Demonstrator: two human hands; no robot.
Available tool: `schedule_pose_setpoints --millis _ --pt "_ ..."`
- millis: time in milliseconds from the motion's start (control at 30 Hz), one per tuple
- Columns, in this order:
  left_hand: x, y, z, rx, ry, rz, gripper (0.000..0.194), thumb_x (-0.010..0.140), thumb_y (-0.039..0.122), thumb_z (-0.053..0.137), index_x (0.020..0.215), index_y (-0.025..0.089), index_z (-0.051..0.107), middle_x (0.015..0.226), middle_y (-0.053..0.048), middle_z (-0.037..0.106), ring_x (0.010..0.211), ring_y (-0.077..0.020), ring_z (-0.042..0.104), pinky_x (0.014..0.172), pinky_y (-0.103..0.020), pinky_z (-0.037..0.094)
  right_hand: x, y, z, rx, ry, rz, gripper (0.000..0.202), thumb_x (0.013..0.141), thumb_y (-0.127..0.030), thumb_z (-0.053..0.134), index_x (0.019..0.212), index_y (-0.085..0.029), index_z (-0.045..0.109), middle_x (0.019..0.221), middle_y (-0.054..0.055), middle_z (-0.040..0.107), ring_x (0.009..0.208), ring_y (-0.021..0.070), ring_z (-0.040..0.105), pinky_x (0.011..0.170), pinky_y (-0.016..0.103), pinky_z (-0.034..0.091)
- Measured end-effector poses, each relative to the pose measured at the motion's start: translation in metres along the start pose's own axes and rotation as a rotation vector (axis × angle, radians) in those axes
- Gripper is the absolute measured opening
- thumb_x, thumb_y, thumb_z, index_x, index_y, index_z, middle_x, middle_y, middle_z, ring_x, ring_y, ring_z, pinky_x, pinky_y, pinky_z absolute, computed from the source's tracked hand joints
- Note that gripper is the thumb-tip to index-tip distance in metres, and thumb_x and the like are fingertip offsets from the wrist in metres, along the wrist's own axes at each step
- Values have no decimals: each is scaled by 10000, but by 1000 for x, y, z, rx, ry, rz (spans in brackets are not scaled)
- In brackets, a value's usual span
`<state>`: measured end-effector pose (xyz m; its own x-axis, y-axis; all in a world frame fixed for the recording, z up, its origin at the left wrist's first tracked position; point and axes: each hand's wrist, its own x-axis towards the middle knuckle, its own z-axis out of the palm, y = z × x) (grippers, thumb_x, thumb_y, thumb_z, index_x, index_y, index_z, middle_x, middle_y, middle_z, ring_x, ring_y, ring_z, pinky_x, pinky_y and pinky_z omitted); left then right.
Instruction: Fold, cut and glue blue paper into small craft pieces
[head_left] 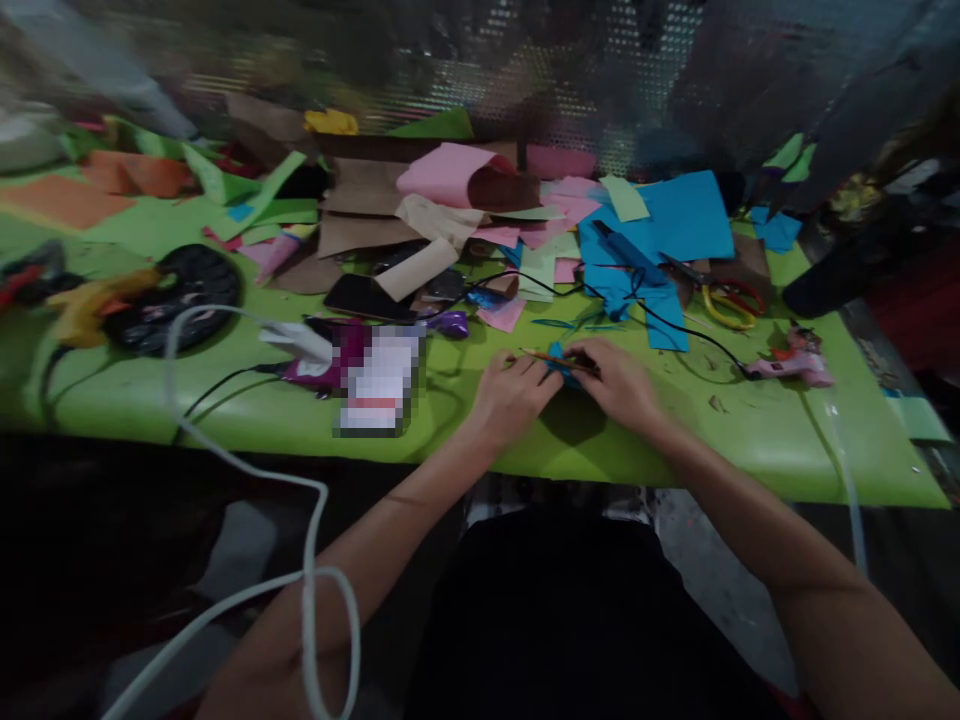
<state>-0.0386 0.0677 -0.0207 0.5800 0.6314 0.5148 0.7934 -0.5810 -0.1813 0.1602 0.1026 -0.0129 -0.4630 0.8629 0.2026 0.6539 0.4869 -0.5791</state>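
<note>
Blue paper point(556, 352), one piece, with thin stick point(535, 354): left hand point(511, 395) and right hand point(621, 382) are together grasping both over green table point(720, 450).

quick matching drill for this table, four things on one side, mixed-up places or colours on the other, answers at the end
1. scissors
2. blue piece
3. black dish
4. white cable

A. hangs past the table edge
B. yellow and red handles
C. between left hand and right hand
D. round, at the table's left

Pairs: 1-B, 2-C, 3-D, 4-A
</note>
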Motion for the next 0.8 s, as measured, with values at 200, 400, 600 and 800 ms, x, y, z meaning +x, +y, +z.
schedule_pose_setpoints --millis 200,400,600,800 --pt "-1 3 2 -8 -29 39 222 991 153 467 901 178 669 893 -58 707 934 -210 620 779 -364 362 -1 4 4 -83 -46 -65 181 923 -251 543 1011 -230 699 986 88 726 923 266 635 794 395 477" --pt "-3 4 6 -50 -89 -13 206 989 164 453 970 182 657 851 -43 690 853 -214 615 794 -384 368 -3 0 2 -32 -61 -76 182 932 -253 537 975 -214 710 934 92 722 874 264 642 770 397 473" --pt "-4 5 4 -71 -53 -38 163 977 176 477 943 192 636 827 -37 673 856 -216 606 800 -382 376 -5 -1 0 64 -59 -44 170 902 -204 587 973 -237 739 929 59 732 893 234 654 789 359 483" --pt "-1 1 -1 -127 -125 -127 167 942 185 528 1065 187 641 1012 -87 695 916 -250 598 814 -402 393 -2 2 -1 133 -101 -68 185 894 -179 594 976 -223 754 946 65 735 921 223 657 829 359 493"
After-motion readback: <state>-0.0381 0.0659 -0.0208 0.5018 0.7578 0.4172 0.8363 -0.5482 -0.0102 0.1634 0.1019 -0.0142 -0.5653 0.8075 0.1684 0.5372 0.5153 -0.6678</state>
